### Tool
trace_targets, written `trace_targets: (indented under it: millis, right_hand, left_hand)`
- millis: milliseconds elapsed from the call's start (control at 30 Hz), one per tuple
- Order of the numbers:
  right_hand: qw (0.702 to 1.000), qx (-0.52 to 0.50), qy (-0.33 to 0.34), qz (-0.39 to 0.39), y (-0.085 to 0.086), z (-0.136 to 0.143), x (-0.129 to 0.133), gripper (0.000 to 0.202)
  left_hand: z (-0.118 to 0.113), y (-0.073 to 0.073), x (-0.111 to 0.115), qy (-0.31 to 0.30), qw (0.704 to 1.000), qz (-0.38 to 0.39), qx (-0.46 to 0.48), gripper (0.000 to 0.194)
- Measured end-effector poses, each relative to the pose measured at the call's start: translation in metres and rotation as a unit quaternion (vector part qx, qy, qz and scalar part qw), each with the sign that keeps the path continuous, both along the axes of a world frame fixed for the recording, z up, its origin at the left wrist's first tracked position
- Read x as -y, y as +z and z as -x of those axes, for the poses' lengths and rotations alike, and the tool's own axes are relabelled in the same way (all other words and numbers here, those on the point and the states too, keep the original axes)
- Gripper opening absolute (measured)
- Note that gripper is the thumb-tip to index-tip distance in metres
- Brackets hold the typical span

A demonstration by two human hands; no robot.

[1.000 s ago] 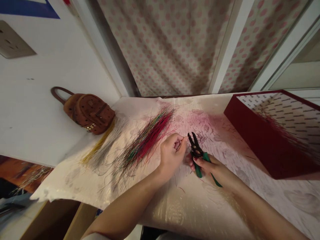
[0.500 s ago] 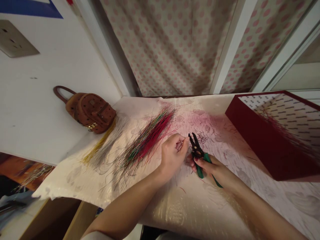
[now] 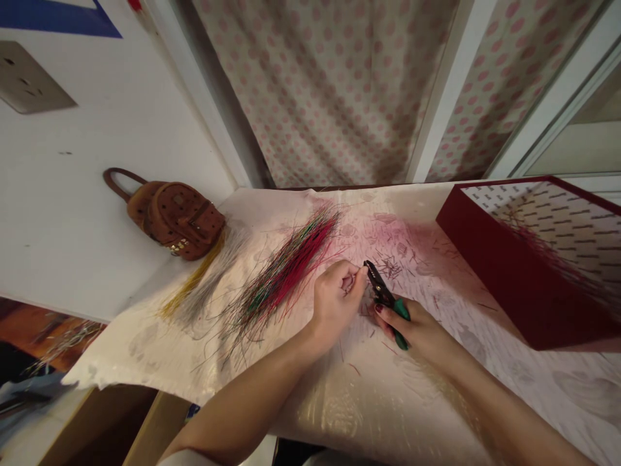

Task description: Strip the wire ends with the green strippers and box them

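Note:
My left hand (image 3: 338, 299) is closed in a pinch near the middle of the table; what lies between its fingertips is too small to make out. Just right of it, my right hand (image 3: 405, 321) grips green-handled pliers (image 3: 381, 291), whose dark jaws are closed and reach up to the left fingertips. A long bundle of red, green and dark wires (image 3: 291, 265) lies to the left of my hands. Short cut pieces of wire (image 3: 389, 266) are scattered beyond the pliers.
A brown bag (image 3: 179, 217) leans by the wall at the left, beside yellow wires (image 3: 194, 278) and grey wires (image 3: 213, 278). At the right stands a dark red box (image 3: 499, 278) with wires inside. A pale cover (image 3: 320, 401) lies over the table.
The pliers' jaws and handles have closed together, and my right fingers have tightened around them. My left hand has barely moved.

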State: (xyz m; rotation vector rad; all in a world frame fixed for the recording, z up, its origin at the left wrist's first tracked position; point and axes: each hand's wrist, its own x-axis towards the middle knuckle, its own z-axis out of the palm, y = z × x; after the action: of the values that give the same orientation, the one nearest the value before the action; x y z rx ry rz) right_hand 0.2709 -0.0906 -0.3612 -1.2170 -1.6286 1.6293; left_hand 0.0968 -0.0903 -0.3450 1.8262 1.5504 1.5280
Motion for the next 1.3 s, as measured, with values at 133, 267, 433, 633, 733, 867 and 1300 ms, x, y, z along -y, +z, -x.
trace_targets:
  millis: [133, 267, 433, 633, 733, 867, 1300]
  right_hand:
    - [1.000, 0.021, 0.004, -0.018, 0.004, 0.002, 0.000, 0.039]
    - [0.999, 0.034, -0.009, -0.019, 0.006, 0.002, 0.001, 0.038]
    - [0.991, 0.089, -0.055, -0.079, 0.001, -0.001, -0.001, 0.029]
    - [0.968, 0.184, -0.101, -0.136, -0.005, -0.005, -0.005, 0.021]
    - [0.958, 0.224, -0.105, -0.146, -0.007, -0.005, -0.005, 0.020]
    - [0.954, 0.236, -0.092, -0.159, -0.008, -0.004, -0.005, 0.022]
    - [0.943, 0.274, -0.063, -0.179, -0.002, -0.001, -0.003, 0.019]
  left_hand:
    - [0.000, 0.001, 0.001, -0.005, 1.000, -0.004, -0.001, 0.032]
    - [-0.001, 0.002, 0.000, -0.007, 1.000, 0.010, 0.001, 0.031]
    - [0.001, -0.001, -0.001, -0.031, 0.999, 0.025, -0.006, 0.028]
    - [0.004, -0.004, -0.001, -0.028, 0.999, 0.029, -0.014, 0.037]
    - [0.004, -0.003, -0.001, -0.021, 1.000, 0.015, 0.002, 0.039]
    - [0.001, -0.001, 0.000, -0.067, 0.995, -0.006, 0.071, 0.032]
    - [-0.007, 0.003, 0.000, -0.200, 0.935, 0.097, 0.277, 0.044]
